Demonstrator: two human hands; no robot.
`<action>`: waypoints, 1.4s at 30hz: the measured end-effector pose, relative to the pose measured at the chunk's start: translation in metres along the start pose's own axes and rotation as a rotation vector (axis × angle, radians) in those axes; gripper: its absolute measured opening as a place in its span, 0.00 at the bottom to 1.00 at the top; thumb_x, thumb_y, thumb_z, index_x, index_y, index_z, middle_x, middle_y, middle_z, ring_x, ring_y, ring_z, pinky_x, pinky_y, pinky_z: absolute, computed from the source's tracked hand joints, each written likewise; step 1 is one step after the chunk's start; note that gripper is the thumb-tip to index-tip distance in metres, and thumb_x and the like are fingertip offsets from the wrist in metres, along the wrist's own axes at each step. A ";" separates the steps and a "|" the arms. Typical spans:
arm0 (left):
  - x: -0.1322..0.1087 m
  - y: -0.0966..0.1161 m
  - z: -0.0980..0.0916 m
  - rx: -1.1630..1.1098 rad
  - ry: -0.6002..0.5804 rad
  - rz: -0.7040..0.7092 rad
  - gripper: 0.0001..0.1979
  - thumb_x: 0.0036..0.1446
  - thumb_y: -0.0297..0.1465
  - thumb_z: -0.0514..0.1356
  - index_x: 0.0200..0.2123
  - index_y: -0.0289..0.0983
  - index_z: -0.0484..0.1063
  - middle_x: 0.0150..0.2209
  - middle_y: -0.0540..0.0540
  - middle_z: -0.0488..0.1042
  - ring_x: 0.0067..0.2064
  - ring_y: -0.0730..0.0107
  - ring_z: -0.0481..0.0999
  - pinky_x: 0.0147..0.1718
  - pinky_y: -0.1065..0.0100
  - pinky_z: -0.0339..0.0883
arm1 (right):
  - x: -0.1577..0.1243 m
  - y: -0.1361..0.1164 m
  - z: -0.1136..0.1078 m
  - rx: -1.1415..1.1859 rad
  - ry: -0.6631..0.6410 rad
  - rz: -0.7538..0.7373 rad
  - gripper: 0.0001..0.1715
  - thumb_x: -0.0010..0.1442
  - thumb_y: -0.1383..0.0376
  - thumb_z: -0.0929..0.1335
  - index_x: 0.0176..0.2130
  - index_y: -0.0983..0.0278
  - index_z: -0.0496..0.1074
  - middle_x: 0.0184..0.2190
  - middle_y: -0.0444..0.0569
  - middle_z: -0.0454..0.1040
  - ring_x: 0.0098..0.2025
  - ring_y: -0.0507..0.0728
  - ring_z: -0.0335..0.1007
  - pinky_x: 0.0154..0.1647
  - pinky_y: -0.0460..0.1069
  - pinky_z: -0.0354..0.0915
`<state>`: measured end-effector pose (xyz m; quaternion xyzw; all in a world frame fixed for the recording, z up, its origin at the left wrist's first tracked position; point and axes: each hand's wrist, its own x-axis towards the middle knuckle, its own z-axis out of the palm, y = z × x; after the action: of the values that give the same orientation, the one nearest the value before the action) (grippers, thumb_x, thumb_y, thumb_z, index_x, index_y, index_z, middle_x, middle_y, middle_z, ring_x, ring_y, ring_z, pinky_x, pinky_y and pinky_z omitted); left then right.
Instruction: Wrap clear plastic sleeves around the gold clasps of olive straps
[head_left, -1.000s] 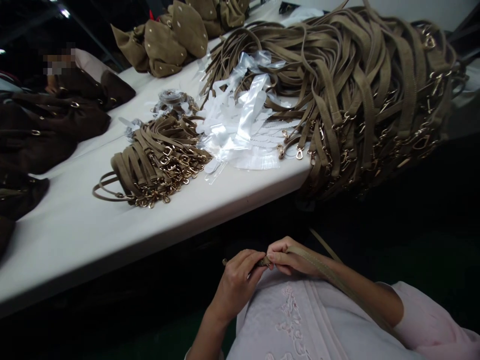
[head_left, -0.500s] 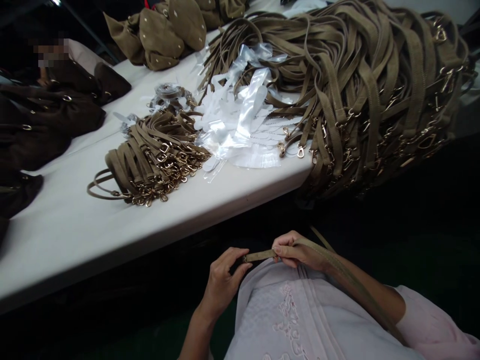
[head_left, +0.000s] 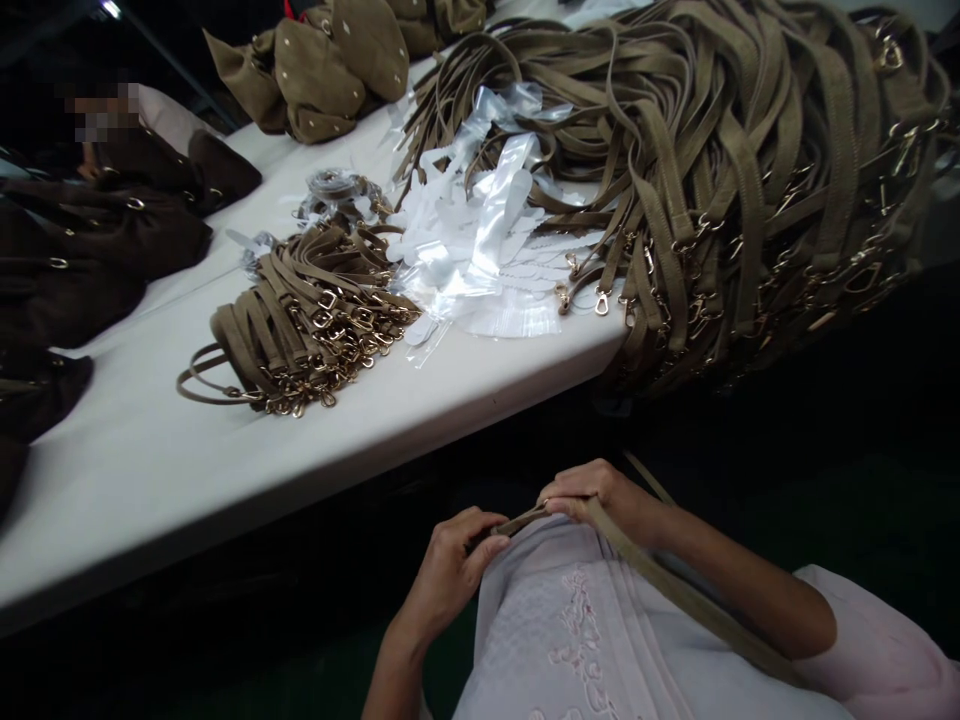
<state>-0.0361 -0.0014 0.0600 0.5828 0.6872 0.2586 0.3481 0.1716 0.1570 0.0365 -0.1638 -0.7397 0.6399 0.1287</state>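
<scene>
Low in the view, over my lap, both hands pinch one olive suede strap (head_left: 675, 590). My left hand (head_left: 450, 570) grips the strap's end with curled fingers. My right hand (head_left: 600, 500) is closed on the strap a little further along, and the rest runs back along my right forearm. A short stretch of strap (head_left: 517, 520) shows between the two hands. Both hands are below the near edge of the white table (head_left: 150, 470).
On the table lie a small bundle of folded straps with gold clasps (head_left: 300, 320), clear plastic sleeves (head_left: 480, 250) and a big heap of long olive straps (head_left: 735, 170) hanging over the edge. Olive bags (head_left: 330, 60) sit at the back, dark brown bags (head_left: 90, 250) at the left by another person.
My hands were touching a second ago, then drew apart along the strap. Now a short slanted length shows between them, and my right hand has risen slightly.
</scene>
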 end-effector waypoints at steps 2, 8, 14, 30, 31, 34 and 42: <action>0.001 -0.002 0.002 0.096 0.101 0.104 0.07 0.63 0.31 0.60 0.44 0.41 0.76 0.35 0.48 0.77 0.36 0.70 0.76 0.35 0.68 0.70 | 0.000 -0.004 -0.002 -0.104 0.044 -0.124 0.16 0.67 0.59 0.65 0.42 0.66 0.80 0.31 0.48 0.74 0.32 0.51 0.69 0.34 0.45 0.62; 0.005 -0.008 0.011 0.468 0.552 0.409 0.14 0.57 0.18 0.63 0.46 0.35 0.72 0.34 0.44 0.76 0.35 0.67 0.74 0.36 0.64 0.69 | 0.000 -0.004 -0.001 0.009 0.232 -0.067 0.08 0.63 0.63 0.71 0.39 0.63 0.81 0.33 0.48 0.77 0.35 0.51 0.74 0.36 0.44 0.67; 0.012 -0.009 0.020 0.637 0.930 0.381 0.13 0.51 0.18 0.68 0.39 0.34 0.72 0.33 0.44 0.77 0.35 0.65 0.76 0.37 0.61 0.69 | -0.003 -0.011 0.020 0.132 0.281 -0.094 0.07 0.59 0.63 0.73 0.32 0.64 0.81 0.32 0.50 0.77 0.32 0.53 0.73 0.33 0.45 0.68; 0.014 0.017 0.007 -0.728 0.975 0.003 0.09 0.51 0.33 0.70 0.35 0.38 0.76 0.37 0.49 0.78 0.40 0.70 0.78 0.38 0.72 0.75 | 0.010 -0.002 0.022 0.257 0.341 0.173 0.11 0.57 0.59 0.72 0.37 0.64 0.78 0.36 0.47 0.73 0.26 0.47 0.59 0.25 0.44 0.54; 0.012 0.018 0.002 -0.853 0.923 0.032 0.10 0.50 0.34 0.71 0.34 0.39 0.75 0.35 0.50 0.77 0.39 0.72 0.77 0.38 0.74 0.74 | 0.013 0.000 0.019 0.258 0.363 0.161 0.13 0.57 0.59 0.72 0.41 0.63 0.78 0.41 0.48 0.73 0.24 0.45 0.55 0.23 0.44 0.51; 0.006 0.022 -0.012 -1.158 0.761 0.108 0.13 0.49 0.35 0.72 0.35 0.40 0.73 0.31 0.53 0.73 0.36 0.77 0.75 0.34 0.79 0.73 | 0.024 0.002 0.008 0.255 0.301 0.092 0.21 0.56 0.58 0.73 0.49 0.61 0.75 0.53 0.50 0.68 0.20 0.41 0.45 0.19 0.44 0.45; 0.003 0.026 -0.025 -1.633 0.461 0.242 0.12 0.56 0.28 0.67 0.38 0.40 0.66 0.30 0.55 0.68 0.33 0.83 0.71 0.32 0.87 0.68 | 0.035 0.014 0.006 0.389 -0.048 0.181 0.30 0.60 0.52 0.71 0.56 0.64 0.71 0.46 0.52 0.75 0.22 0.42 0.52 0.20 0.40 0.50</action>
<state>-0.0394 0.0078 0.0945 0.1517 0.2720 0.8199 0.4804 0.1386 0.1672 0.0213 -0.1866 -0.5875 0.7831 0.0822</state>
